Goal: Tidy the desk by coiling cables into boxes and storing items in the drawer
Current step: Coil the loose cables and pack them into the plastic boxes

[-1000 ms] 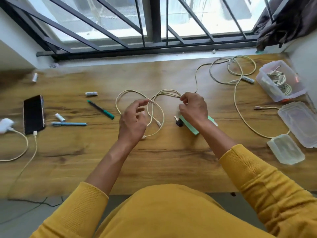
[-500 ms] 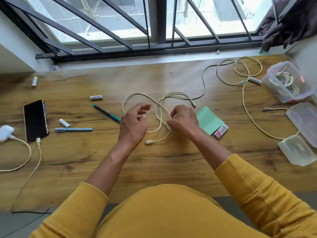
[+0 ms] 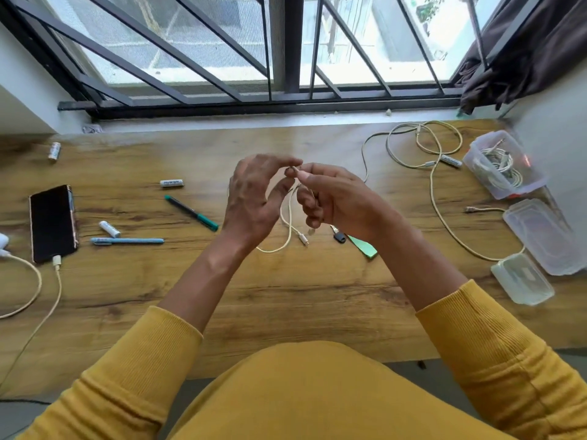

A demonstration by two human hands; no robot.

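Both hands are lifting the cream cable (image 3: 287, 217) above the desk (image 3: 286, 296), probably winding it for boxing. The right hand (image 3: 333, 198) is pinching the cable near its top to anchor the coil; the left hand (image 3: 254, 198) is hovering just left, fingers loosely spread, grip unclear. The cable's plug end is trailing onto the desk below the hands.

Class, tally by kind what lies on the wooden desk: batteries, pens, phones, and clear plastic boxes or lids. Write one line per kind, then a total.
Batteries: 4
Pens: 2
Phones: 1
Clear plastic boxes or lids: 3
Total: 10
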